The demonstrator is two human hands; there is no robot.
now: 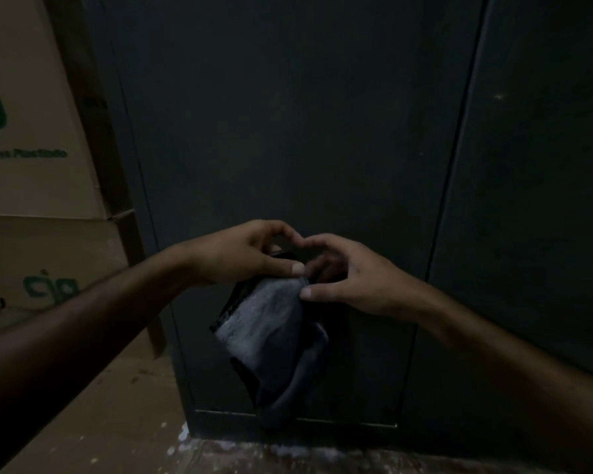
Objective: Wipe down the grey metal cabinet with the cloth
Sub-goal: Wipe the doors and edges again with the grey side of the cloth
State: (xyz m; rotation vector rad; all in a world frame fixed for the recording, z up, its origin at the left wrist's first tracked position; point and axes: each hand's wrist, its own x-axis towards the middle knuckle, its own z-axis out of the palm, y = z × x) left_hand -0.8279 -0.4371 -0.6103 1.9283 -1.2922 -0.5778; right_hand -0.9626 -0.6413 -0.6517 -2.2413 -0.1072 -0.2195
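The grey metal cabinet (288,131) fills the middle and right of the dim view, its door panel facing me. A grey cloth (271,330) with a dark edge hangs folded in front of the lower door. My left hand (243,258) pinches the cloth's top edge between thumb and curled fingers. My right hand (343,275) meets it from the right, its thumb and fingers pinching the same top edge. Both hands are close together in front of the door, fingertips almost touching.
Stacked cardboard boxes (31,148) with green print stand to the left of the cabinet. A brown floor (117,422) runs along the bottom left. White specks lie on the floor at the cabinet's base (288,449).
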